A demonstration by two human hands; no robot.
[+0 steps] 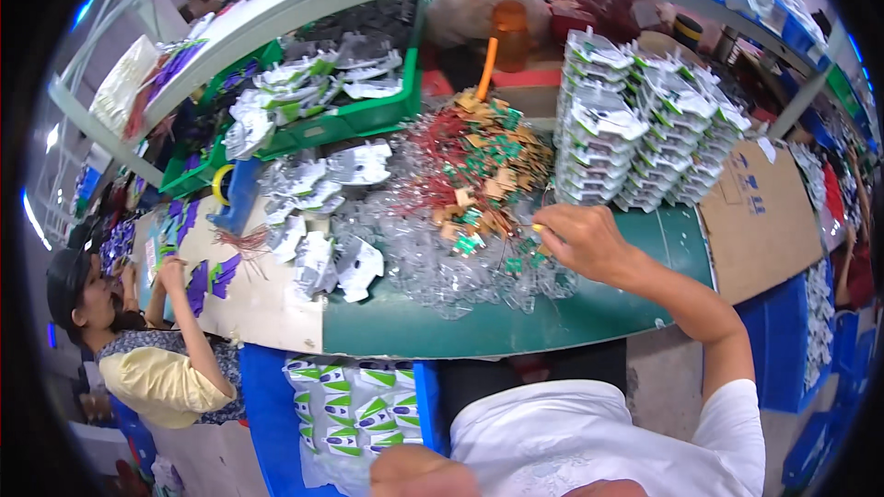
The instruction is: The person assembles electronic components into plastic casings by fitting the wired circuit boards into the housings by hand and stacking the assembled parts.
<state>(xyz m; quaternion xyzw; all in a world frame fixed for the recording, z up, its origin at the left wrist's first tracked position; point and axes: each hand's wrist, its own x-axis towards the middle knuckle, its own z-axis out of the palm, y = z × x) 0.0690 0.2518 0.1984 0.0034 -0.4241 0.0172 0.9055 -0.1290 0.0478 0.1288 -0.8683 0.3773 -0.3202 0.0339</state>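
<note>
One left hand point(424, 474), blurred, its fingers apart or together cannot be told, near one blue crate point(427, 405) of green-and-white packs point(336, 405). One table point(635, 304), bare green from its near edge to below the right hand point(585, 241), whose fingers are clamped on one small yellow piece point(538, 228); to their left, one heap of clear plastic parts point(414, 267), uncountable. Beyond these fingers, one heap of tan-and-green boards point(502, 152); farther right, at least three stacks of grey-white housings point(599, 120) and one cardboard sheet point(760, 221); far left, one green crate point(373, 117).
</note>
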